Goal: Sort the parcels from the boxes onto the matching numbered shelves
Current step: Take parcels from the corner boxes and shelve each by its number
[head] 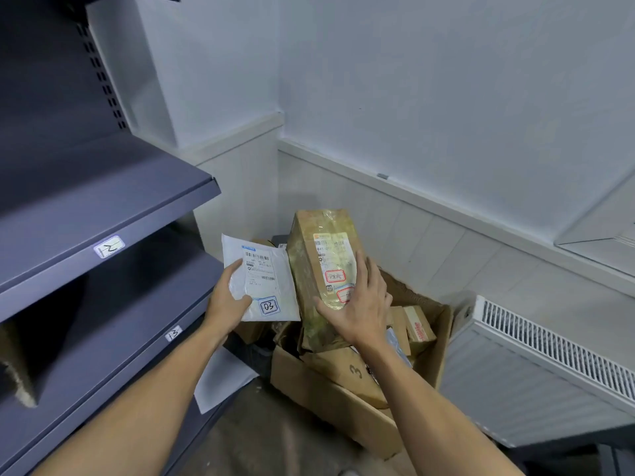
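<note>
White-walled corner, grey shelving [103, 207] at left, radiator [549, 359] at right. Left hand [225, 300] pinches white mailer [264, 280] by its left edge, thumb on the front, fingers behind; the mailer is marked "03" at its lower corner, face toward the camera, held above the open carton [330, 396]. Right hand [360, 310] grasps brown parcel [319, 255], fingers spread over its labelled face, long axis approx. upright, tilted slightly left; its number tag is partly covered, illegible. The two parcels sit side by side, edges nearly touching. Shelf tag [173, 333], apparently "3", lies below and to the left of the mailer, w/ the left hand the nearer. Judgement: mailer goes there first, a short down-left move.
</note>
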